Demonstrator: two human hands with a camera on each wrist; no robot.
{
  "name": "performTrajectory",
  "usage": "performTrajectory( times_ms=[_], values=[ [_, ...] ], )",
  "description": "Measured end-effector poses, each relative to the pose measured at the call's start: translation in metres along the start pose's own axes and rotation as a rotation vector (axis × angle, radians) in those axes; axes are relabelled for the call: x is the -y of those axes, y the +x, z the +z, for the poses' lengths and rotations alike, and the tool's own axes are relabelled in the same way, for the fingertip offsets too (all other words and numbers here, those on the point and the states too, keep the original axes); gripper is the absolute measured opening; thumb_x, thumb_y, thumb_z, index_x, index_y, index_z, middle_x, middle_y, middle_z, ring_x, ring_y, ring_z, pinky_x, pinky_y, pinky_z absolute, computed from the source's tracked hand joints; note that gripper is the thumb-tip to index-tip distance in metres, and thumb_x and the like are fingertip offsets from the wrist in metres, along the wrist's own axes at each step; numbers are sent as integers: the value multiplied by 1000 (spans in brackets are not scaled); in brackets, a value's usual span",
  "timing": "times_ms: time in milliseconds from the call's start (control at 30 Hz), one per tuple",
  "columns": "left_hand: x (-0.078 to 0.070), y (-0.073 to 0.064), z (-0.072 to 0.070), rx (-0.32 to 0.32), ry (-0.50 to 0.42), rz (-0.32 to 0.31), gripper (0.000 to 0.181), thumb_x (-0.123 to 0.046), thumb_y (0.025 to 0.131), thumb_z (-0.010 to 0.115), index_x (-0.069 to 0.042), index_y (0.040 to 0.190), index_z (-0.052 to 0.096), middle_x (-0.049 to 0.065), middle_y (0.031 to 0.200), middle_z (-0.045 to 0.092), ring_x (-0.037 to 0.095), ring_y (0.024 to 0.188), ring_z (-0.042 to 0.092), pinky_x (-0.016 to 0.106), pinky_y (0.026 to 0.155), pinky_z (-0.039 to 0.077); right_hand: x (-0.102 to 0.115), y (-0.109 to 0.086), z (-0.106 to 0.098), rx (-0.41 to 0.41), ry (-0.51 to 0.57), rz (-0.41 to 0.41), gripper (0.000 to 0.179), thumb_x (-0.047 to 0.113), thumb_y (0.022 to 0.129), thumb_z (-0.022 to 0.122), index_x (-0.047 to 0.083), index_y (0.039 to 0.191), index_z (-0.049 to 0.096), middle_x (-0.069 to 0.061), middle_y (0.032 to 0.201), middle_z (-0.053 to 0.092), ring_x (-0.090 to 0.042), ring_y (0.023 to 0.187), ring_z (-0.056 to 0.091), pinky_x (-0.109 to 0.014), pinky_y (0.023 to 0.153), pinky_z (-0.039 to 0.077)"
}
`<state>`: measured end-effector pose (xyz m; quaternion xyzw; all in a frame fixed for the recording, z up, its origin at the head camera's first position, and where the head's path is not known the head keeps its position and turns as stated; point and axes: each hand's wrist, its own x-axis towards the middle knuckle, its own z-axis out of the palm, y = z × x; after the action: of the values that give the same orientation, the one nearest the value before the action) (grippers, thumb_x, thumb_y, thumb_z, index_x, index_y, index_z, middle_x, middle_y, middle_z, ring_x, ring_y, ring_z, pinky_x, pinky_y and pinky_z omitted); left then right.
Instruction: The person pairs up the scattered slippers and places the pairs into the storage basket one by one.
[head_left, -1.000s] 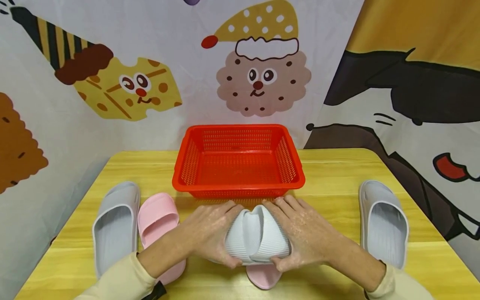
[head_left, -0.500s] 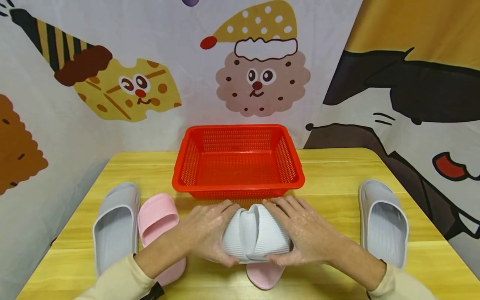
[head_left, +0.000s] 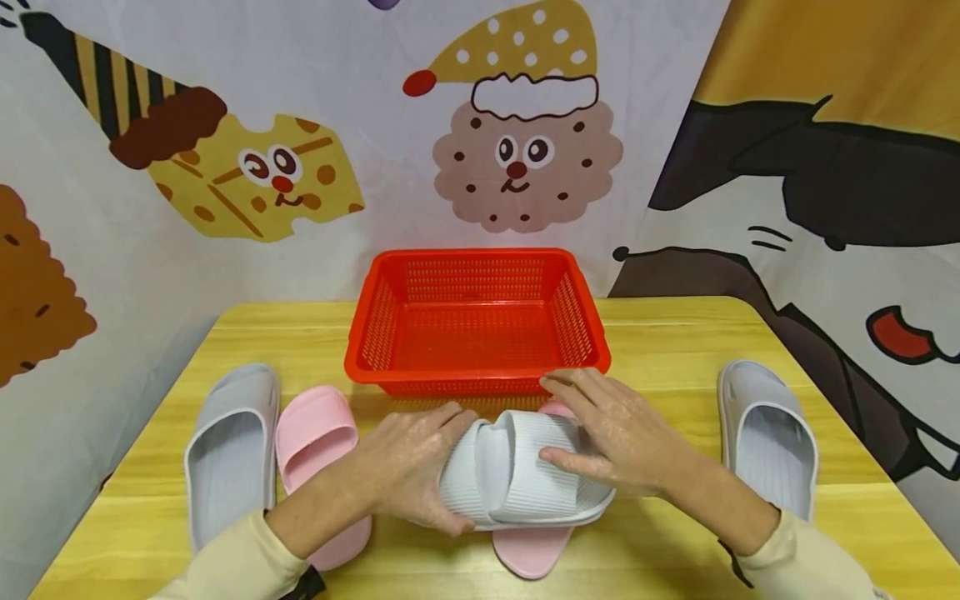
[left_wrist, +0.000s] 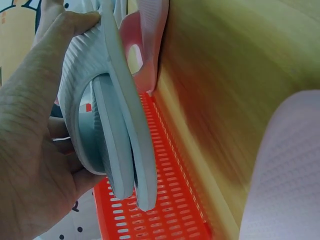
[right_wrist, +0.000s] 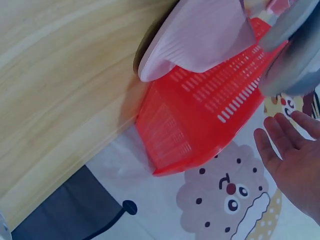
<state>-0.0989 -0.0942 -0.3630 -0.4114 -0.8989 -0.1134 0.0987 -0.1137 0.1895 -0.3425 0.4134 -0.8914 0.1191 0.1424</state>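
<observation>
My left hand [head_left: 408,471] grips a pair of pale blue-grey slippers [head_left: 540,475] with ribbed straps, one tucked into the other. In the left wrist view two soles [left_wrist: 120,135] lie side by side, thumb on one side and fingers round the other. My right hand [head_left: 615,437] hovers at the pair's right end with fingers extended; in the right wrist view its fingers stand apart from the slippers. Beneath the pair, mostly hidden by it, a pink slipper [head_left: 531,554] lies on the table.
A red plastic basket [head_left: 480,377] stands behind the hands. Left of them lie a grey slipper [head_left: 231,458] and a second pink slipper [head_left: 317,425], partly covered by the left forearm. Another grey slipper [head_left: 771,446] lies at the right. A printed cloth [head_left: 390,183] hangs behind the table.
Both hands held the blue-grey pair earlier. My right hand has let go and moved up and right, uncovering the pair's right end. My left hand keeps its grip, nearly still.
</observation>
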Motion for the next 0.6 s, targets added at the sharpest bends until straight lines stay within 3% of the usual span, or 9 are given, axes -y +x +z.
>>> performTrajectory(
  times_ms=[367, 600],
  values=[
    [2, -4, 3, 7, -9, 6, 96, -75, 45, 62, -16, 119, 48, -10, 95, 45, 5, 71, 47, 24, 54, 43, -22, 4, -3, -36, -85, 167, 78, 60, 79, 52, 12, 138, 36, -3, 139, 34, -24, 124, 34, -48, 97, 30],
    [2, -5, 3, 27, -1, -3, 97, -75, 44, 63, -15, 119, 48, -10, 96, 47, 4, 72, 48, 24, 56, 44, -38, 6, -4, 4, -132, 273, 85, 62, 79, 50, 12, 143, 25, -4, 147, 22, -25, 131, 22, -50, 98, 27]
  ],
)
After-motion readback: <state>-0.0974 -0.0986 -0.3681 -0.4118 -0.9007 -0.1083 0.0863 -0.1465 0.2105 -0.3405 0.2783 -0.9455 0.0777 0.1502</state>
